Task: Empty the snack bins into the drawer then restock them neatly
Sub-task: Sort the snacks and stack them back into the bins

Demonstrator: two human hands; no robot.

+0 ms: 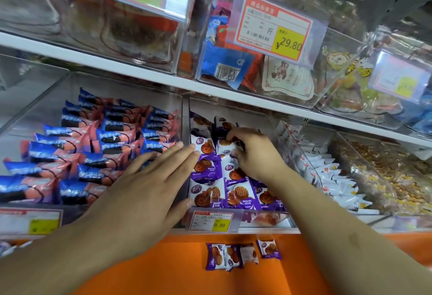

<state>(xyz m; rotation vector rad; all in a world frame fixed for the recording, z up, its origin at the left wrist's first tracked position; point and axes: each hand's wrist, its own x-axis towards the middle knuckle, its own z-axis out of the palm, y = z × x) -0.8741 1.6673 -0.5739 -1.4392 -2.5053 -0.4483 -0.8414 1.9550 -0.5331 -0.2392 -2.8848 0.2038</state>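
A clear snack bin (pixel 264 222) in the middle of the lower shelf holds several purple-and-white waffle biscuit packets (pixel 238 195) lying in rows. My right hand (pixel 253 152) reaches deep into this bin and pinches one white packet (pixel 225 146) near the back. My left hand (pixel 149 182) lies flat with straight fingers over the divider between this bin and the one to its left, fingertips touching the packets. Below, several loose waffle packets (pixel 242 255) lie on the orange drawer surface (pixel 163 266).
The left bin (pixel 14 220) holds several blue-and-pink cookie packets (pixel 93 154). To the right are bins of white packets (pixel 334 178) and mixed loose snacks (pixel 378 178). A white shelf (pixel 163 82) above carries more clear bins with price tags.
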